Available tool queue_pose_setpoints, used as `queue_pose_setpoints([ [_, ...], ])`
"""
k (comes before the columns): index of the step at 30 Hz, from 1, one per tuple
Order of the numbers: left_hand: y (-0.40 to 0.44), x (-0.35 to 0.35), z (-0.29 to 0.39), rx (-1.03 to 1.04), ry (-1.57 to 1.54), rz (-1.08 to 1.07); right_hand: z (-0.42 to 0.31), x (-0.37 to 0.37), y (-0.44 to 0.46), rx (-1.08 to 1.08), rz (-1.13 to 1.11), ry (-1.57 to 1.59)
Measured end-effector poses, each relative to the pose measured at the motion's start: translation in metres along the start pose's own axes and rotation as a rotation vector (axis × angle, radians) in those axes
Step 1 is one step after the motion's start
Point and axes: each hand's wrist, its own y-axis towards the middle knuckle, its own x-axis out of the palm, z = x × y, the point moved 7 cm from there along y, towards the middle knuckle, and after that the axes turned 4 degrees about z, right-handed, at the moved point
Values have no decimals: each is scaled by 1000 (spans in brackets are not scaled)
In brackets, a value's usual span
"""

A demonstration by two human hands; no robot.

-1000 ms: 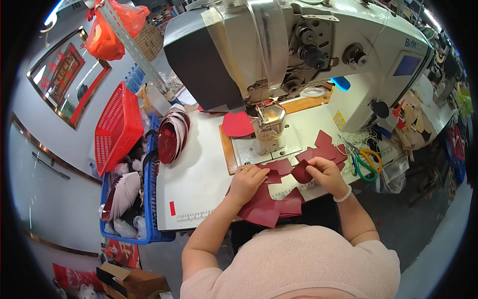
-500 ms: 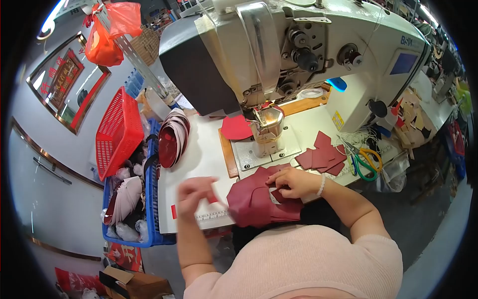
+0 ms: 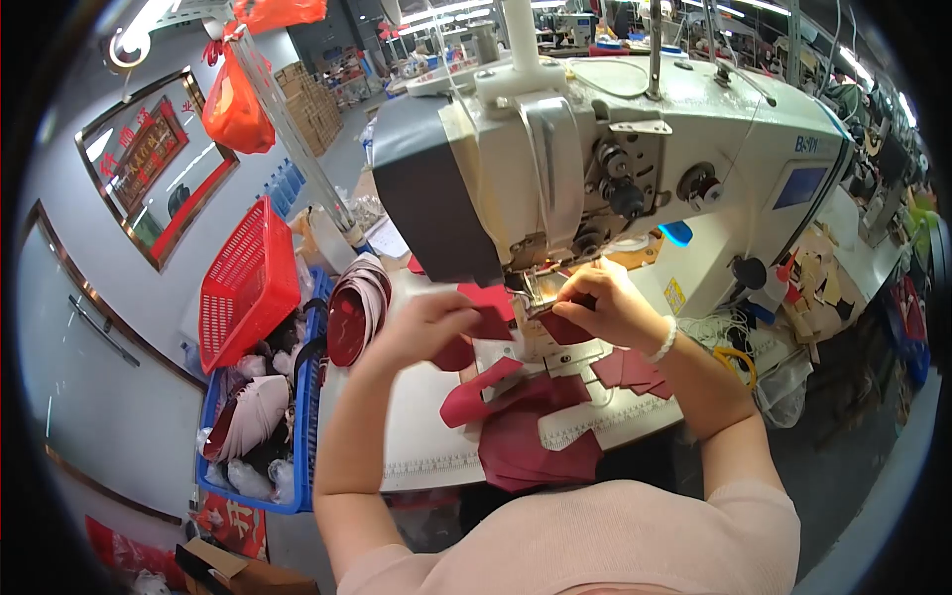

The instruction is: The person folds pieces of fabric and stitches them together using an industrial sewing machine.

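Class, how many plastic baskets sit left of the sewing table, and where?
2: the blue basket, beside the sewing table, and the red basket, tilted at the blue one's far end. Others may be hidden behind them.

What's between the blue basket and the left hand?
In the head view, a stack of curved red and pale pieces lies between the blue basket and the left hand.

We see a white table (image 3: 421, 421) carrying a sewing machine (image 3: 734, 149) on its far side. Along the near edge runs a ruler strip (image 3: 428, 466), partly covered by dark red pieces (image 3: 535, 454); smaller red pieces (image 3: 632, 372) lie right, a curved stack (image 3: 358, 312) left.
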Motion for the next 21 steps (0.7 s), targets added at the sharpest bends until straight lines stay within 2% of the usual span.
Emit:
queue_pose_setpoints([
  [2, 11, 33, -6, -84, -234, -74, 9, 6, 5, 137, 55, 104],
  [4, 17, 52, -2, -143, -283, -118, 15, 10, 3, 329, 92, 142],
  [5, 24, 59, -12, -119, -347, -43, 15, 11, 4, 244, 155, 72],
  [6, 28, 61, -13, -142, -355, -1, 20, 16, 3, 305, 140, 61],
  [8, 33, 63, -16, -192, -371, 81, 21, 19, 0, 231, 227, -7],
  [15, 44, 63, -33, -247, -686, 171, 24, 21, 0, 307, 187, 65],
  [21, 47, 61, -40, -231, -661, 201, 25, 22, 1, 283, 172, 58],
])
